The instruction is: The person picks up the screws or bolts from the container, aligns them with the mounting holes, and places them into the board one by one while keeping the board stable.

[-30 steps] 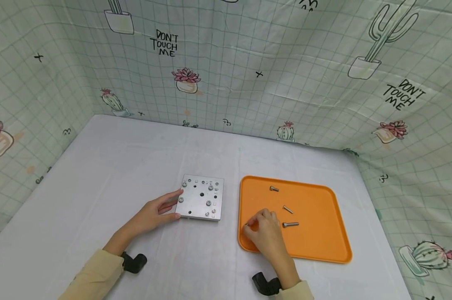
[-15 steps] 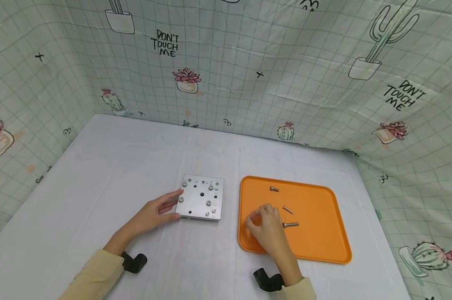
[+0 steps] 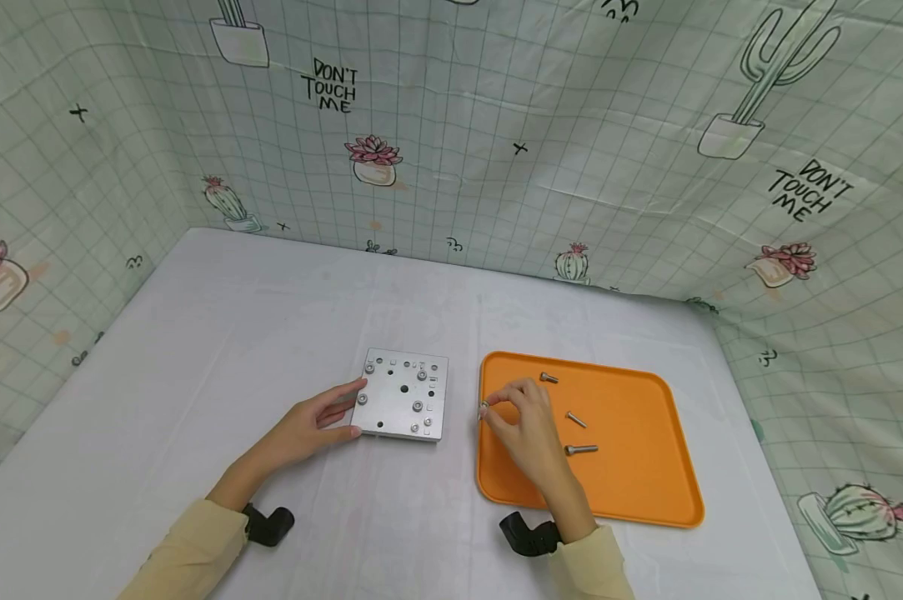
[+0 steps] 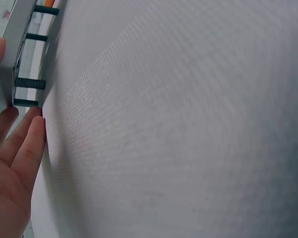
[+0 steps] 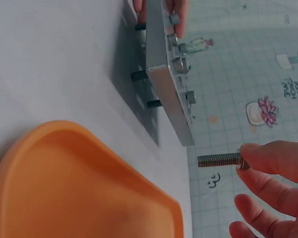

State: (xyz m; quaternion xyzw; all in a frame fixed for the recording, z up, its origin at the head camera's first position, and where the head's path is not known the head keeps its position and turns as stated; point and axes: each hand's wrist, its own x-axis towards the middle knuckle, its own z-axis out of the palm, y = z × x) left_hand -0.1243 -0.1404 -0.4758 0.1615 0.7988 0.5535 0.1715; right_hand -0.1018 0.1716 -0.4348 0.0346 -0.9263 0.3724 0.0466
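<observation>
A square metal plate (image 3: 398, 396) stands raised above the white table on bolts that pass through its holes; their heads show on top. My left hand (image 3: 304, 427) grips the plate's left side, with thumb near the front corner and fingers along the edge. In the left wrist view, several threaded shanks (image 4: 31, 83) stick out beneath the plate. Between thumb and forefinger, my right hand (image 3: 529, 433) pinches a bolt (image 5: 218, 159) by its head, over the left rim of the orange tray (image 3: 631, 450). The bolt's threaded end points away from the fingers.
Three loose bolts lie in the tray: a short one (image 3: 549, 377) at the back, a thin one (image 3: 575, 419) in the middle and a longer one (image 3: 581, 449) nearer the front. A patterned curtain (image 3: 451, 192) hangs behind the table.
My right hand has lifted the bolt from the tray's front left area and moved away from me, towards the tray's left rim. The left hand and plate have stayed put.
</observation>
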